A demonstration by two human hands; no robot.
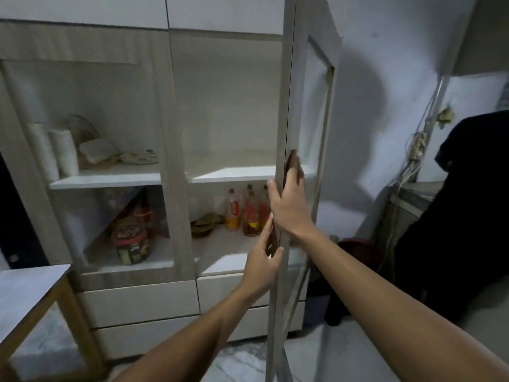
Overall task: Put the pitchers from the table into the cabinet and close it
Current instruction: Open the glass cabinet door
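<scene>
I see cabinet (176, 150) right door (286, 106) swung open, edge-on. Right hand (289, 208) fingers (296, 168) closed around door edge; left hand (261, 260) grips same edge below. No pitchers visible.

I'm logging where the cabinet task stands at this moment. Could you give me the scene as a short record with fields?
door: tall pale wood-framed glass cabinet door, swung open, seen edge-on
left hand: left hand gripping the door's edge, lower down
right hand: right hand gripping the same edge, higher up
upper right shelf: white upper shelf, bare where visible
lower right shelf: orange-labelled bottles
pitchers: none visible
table: grey-topped wooden table, only a corner showing
</scene>
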